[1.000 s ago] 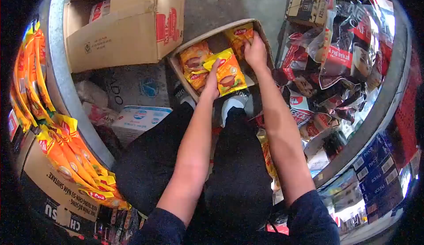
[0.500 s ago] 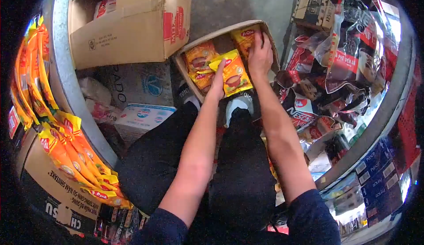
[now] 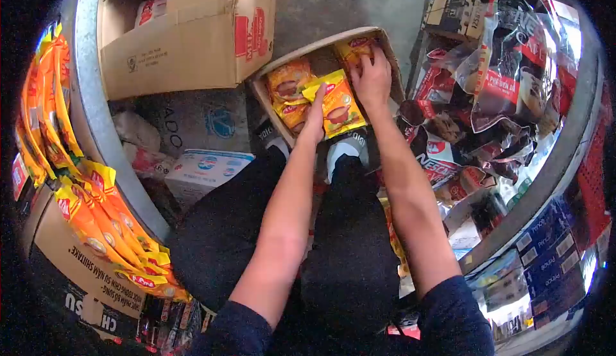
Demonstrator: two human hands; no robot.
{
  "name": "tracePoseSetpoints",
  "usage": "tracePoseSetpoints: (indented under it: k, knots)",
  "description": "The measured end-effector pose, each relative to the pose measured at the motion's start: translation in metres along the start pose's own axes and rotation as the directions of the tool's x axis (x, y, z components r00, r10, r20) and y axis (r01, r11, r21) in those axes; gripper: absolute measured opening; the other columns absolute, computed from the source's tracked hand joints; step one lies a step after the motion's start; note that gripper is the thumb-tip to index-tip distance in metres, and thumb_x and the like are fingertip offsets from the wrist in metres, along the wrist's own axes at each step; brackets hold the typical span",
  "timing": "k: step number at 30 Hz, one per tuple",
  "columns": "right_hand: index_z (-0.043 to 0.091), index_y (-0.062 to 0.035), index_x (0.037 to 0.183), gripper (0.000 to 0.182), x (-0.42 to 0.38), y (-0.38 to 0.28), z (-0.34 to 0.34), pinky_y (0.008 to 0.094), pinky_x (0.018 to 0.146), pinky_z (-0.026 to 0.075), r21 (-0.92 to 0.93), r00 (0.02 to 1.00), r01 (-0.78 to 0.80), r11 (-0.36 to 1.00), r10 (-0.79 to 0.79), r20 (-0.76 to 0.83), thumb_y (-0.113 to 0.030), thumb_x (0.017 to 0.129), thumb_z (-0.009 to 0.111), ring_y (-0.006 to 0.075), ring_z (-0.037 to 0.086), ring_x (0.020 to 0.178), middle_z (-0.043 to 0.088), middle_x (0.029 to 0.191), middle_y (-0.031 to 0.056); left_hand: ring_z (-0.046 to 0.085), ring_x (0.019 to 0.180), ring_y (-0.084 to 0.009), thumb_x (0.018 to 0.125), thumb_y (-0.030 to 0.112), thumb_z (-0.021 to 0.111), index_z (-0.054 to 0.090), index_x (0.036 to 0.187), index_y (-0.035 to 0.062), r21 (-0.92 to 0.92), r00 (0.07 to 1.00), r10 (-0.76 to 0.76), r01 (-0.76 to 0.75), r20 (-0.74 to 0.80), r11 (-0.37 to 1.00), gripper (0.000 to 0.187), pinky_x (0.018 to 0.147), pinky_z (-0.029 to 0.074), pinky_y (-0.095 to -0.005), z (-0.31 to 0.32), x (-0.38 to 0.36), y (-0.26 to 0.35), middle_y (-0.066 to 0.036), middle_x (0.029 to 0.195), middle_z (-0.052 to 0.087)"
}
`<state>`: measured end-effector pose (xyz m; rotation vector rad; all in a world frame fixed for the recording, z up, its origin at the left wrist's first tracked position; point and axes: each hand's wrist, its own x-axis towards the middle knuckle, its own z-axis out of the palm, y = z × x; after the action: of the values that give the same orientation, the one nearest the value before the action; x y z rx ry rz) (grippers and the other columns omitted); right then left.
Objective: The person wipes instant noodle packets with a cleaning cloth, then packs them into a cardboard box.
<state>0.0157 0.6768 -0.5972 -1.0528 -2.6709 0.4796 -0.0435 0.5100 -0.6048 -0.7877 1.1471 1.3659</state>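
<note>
A shallow open cardboard box (image 3: 316, 50) sits by the feet with yellow-and-orange seasoning packets inside. My left hand (image 3: 313, 117) is closed on one packet (image 3: 341, 107), its thumb over the front; the fingers underneath are hidden. In the box's upper right corner, my right hand (image 3: 373, 81) has its fingers curled over the edge of another packet (image 3: 353, 49). More packets (image 3: 289, 81) lie at the left side of the box, partly covered by the held one.
A large open carton (image 3: 170, 54) stands at upper left. Coffee bags (image 3: 497, 89) crowd the right, inside a curved metal rim (image 3: 564, 157). Orange packets (image 3: 106, 227) hang over the left rim (image 3: 131, 182). A white-and-blue box (image 3: 208, 170) lies near my leg.
My right hand has shifted slightly, its fingers more curled and spread over the upper right packet. The left hand still holds its packet in nearly the same place.
</note>
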Motion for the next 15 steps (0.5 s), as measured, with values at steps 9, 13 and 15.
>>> tracePoseSetpoints:
  k: [9,13,15]
  knots:
    - [0.07,-0.0014,0.089,0.049,-0.053,-0.03,-0.046,0.0474,0.074,0.052,0.332,0.85,-0.412,0.849,0.226,0.476,-0.05,0.082,0.077,0.0392,0.066,0.081,0.067,0.089,0.0168,0.068,0.108,-0.0296,0.088,0.087,0.034,0.055,0.138,0.0091,-0.053,0.996,0.047,-0.042,0.077,0.998,0.095,0.091,0.058,-0.0453,0.014,-0.011,0.01,-0.013,0.127,0.066]
    - [0.071,-0.0008,0.089,0.039,-0.052,-0.024,-0.051,0.048,0.075,0.051,0.373,0.898,-0.336,0.865,0.175,0.403,-0.04,0.087,0.074,0.0405,0.065,0.081,0.066,0.084,0.0185,0.067,0.111,-0.0289,0.084,0.09,0.033,0.053,0.139,0.0077,-0.045,0.999,0.049,-0.048,0.018,0.998,0.101,0.093,0.057,-0.0448,0.017,-0.011,0.005,-0.015,0.129,0.065]
    - [0.07,-0.0003,0.088,0.032,-0.046,-0.024,-0.051,0.049,0.075,0.05,0.391,0.944,-0.291,0.873,0.194,0.267,-0.032,0.09,0.072,0.0416,0.064,0.08,0.065,0.083,0.0198,0.068,0.107,-0.0276,0.086,0.085,0.043,0.053,0.14,0.0069,0.015,0.991,0.099,-0.099,-0.086,0.995,0.095,0.091,0.058,-0.0433,0.017,-0.008,0.001,-0.014,0.127,0.065]
